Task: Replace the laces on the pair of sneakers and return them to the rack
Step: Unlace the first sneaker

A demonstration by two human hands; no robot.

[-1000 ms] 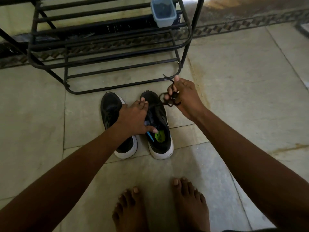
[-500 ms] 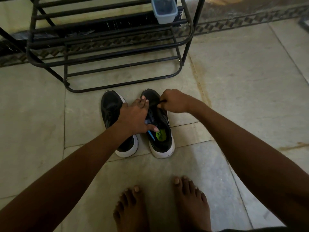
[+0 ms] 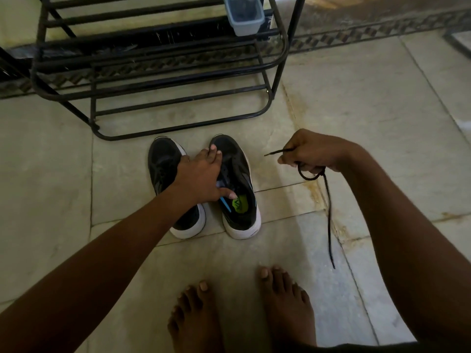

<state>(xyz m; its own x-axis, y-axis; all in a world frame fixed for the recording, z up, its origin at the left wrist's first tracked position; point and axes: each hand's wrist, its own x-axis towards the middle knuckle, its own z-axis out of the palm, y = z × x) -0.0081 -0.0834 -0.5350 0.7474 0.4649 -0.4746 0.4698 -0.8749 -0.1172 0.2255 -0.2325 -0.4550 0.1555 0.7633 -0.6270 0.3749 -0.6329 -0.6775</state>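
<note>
Two black sneakers with white soles stand side by side on the floor tiles, toes toward the rack: the left sneaker (image 3: 163,161) and the right sneaker (image 3: 239,189), which has a green insole label. My left hand (image 3: 201,174) rests with spread fingers across both shoes, thumb at the right shoe's opening. My right hand (image 3: 313,155) is off to the right of the shoes, above the floor, gripping a black lace (image 3: 328,207). One lace tip pokes out leftward from the fist, a loop hangs below it, and the long end dangles down toward the floor.
A black metal shoe rack (image 3: 158,72) stands just beyond the shoes, with a small grey-blue plastic tub (image 3: 244,16) on an upper bar. My bare feet (image 3: 242,312) are at the bottom of the view. A patterned border runs along the wall base.
My right hand went down to the right shoe's toe end, then pulled away to the right; the lace now hangs loose and long from it. My left hand stayed on the shoes.
</note>
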